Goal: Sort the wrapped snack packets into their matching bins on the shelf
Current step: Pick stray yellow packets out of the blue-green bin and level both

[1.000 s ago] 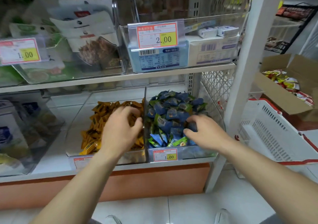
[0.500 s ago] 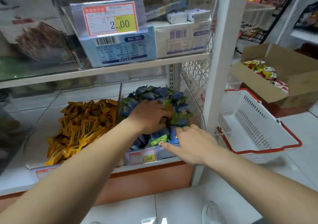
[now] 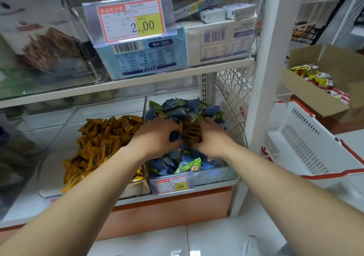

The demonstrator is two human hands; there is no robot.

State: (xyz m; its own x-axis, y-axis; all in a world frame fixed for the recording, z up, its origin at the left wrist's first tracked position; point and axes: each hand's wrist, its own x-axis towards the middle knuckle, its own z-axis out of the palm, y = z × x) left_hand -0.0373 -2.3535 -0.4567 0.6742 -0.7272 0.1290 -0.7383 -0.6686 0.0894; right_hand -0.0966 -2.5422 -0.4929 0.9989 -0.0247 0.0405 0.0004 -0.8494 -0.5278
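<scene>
The left hand (image 3: 157, 137) and right hand (image 3: 213, 138) meet over the right bin (image 3: 214, 175). Their fingers curl in from either side around a clump of orange packets (image 3: 192, 133), gripped between them just above the blue packets (image 3: 183, 108). The orange pile (image 3: 102, 143) lies in the left bin (image 3: 59, 137), at nine o'clock from the left hand, on the same shelf (image 3: 216, 185).
</scene>
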